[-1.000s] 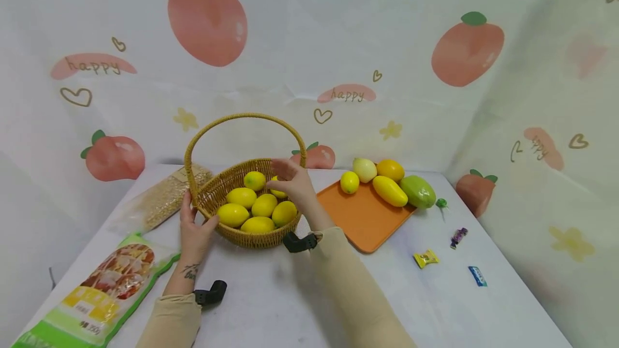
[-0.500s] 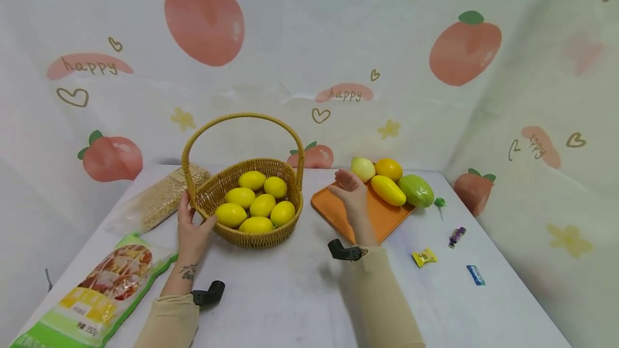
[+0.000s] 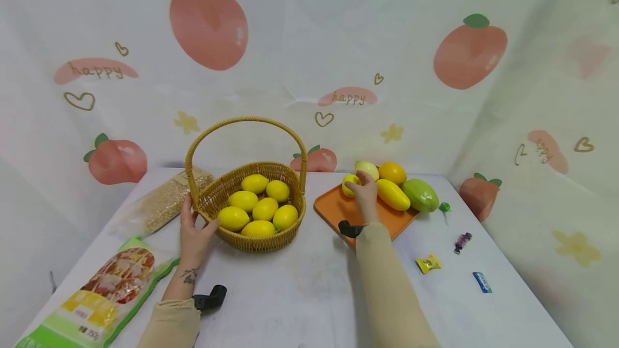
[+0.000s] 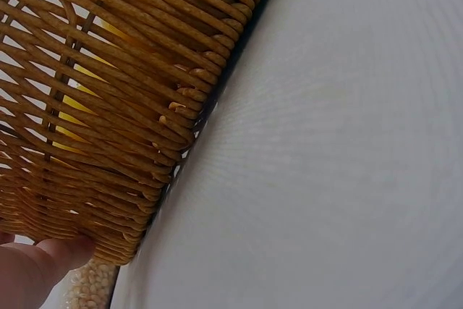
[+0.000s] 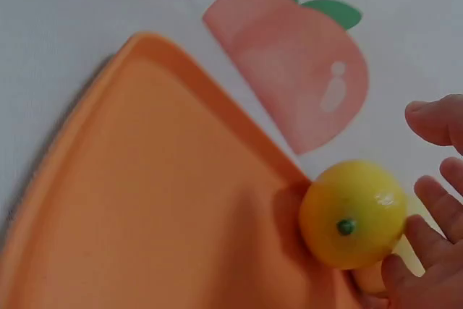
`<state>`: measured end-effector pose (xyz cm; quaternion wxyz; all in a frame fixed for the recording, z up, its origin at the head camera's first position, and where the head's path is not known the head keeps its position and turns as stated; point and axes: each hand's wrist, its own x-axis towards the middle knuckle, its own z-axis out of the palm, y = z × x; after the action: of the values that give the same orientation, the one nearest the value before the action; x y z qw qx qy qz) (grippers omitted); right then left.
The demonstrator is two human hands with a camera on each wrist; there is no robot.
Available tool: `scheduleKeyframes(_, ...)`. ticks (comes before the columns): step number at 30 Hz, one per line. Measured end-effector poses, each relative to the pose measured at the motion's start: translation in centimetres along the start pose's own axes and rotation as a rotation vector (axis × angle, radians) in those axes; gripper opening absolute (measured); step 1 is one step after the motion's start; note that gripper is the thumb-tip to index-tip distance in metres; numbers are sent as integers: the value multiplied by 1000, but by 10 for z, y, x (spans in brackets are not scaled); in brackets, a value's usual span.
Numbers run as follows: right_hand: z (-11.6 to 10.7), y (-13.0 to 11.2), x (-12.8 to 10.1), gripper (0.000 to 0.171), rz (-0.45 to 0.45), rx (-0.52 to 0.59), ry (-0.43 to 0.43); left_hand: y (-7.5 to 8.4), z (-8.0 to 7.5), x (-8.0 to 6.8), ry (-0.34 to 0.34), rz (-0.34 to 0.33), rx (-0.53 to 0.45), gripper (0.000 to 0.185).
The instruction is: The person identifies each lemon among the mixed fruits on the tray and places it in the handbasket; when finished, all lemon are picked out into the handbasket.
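A wicker basket (image 3: 261,244) with a tall arched handle holds several lemons (image 3: 265,209). My left hand (image 3: 195,240) holds its left end, thumb in front and fingers at the outer side; in the left wrist view the thumb (image 4: 69,253) presses against the weave. Over the orange tray (image 3: 333,205), my right hand (image 3: 366,197) reaches to a single lemon (image 3: 348,186) at the back. The right wrist view shows this lemon (image 5: 354,215) beside spread fingers (image 5: 427,240), the thumb standing apart from it.
On the tray's back part are a pale round fruit (image 3: 366,169), an orange fruit (image 3: 392,173), a long yellow fruit (image 3: 393,194) and a green fruit (image 3: 420,195). Wrapped candies (image 3: 428,263) lie right. A grain bag (image 3: 166,203) and a green-edged food bag (image 3: 113,286) lie left.
My right hand has left the basket and moved right to the lemon on the tray. One more lemon now lies fully visible in the basket. The left hand stays on the basket.
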<state>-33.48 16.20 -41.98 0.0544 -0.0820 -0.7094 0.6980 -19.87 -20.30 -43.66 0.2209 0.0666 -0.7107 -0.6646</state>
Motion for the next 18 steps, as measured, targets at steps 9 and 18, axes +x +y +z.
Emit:
scheduleKeyframes(9, 6, 11, 14, 71, 42, -208, -46, -2, 0, 0, 3, 3, -11, 87)
scheduleKeyframes(18, 12, 10, 14, 61, 52, -306, -55, -2, 0, 1, 7, 14, -6, 87)
